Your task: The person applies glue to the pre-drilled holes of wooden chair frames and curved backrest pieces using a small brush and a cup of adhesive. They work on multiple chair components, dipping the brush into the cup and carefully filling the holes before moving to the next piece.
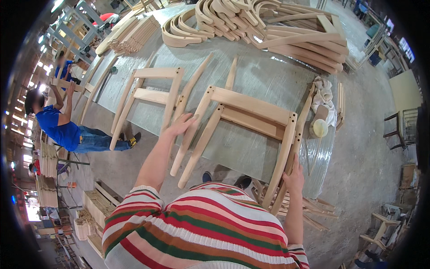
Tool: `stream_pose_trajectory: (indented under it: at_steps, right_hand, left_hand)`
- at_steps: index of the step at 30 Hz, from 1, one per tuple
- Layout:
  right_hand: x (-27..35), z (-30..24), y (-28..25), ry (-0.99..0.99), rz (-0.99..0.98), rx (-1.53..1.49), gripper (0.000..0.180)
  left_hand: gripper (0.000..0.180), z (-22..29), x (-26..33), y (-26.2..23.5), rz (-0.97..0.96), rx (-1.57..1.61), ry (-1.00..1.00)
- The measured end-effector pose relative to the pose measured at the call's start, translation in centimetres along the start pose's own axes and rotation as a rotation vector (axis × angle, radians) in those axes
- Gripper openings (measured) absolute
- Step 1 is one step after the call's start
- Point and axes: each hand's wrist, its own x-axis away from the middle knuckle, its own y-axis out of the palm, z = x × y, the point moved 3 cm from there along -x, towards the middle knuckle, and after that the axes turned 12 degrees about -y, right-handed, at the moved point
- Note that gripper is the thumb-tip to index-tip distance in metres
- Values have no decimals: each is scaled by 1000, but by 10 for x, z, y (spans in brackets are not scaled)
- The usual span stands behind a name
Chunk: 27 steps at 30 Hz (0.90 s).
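Observation:
A pale wooden chair frame (253, 105) lies in front of me on the plastic-covered table (251, 157), its legs reaching over the near edge toward me. Dark holes show at its joints. My left hand (181, 124) has its fingers stretched out against the frame's left leg. Lower on the other side, my right hand (293, 177) is closed round a right-hand leg, thumb and fingers on the wood. To the left of this frame lies a similar wooden frame (156, 73), close to my left hand but apart from it.
Curved wooden parts (215, 20) and bent frames (309, 42) are piled at the table's far side, near bundled slats (136, 36). At right are a crumpled cloth (323, 96) and a round pale container (319, 128). A co-worker in blue (58, 123) stands left, holding wood.

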Motion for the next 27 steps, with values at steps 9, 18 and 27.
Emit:
stream_pose_trajectory:
  at_steps: [9,18,27]
  right_hand:
    - [-7,-7,11,-202,-33,64,66]
    - [-39,-84,34,-172,-57,99,60]
    - [-27,-14,44,61,477,-958,39]
  left_hand:
    - [72,-66,-39,-75,180,-223,-52]
    - [53,-52,-37,-110,615,-331,76]
    - [25,179,23,80,375,-291,970]
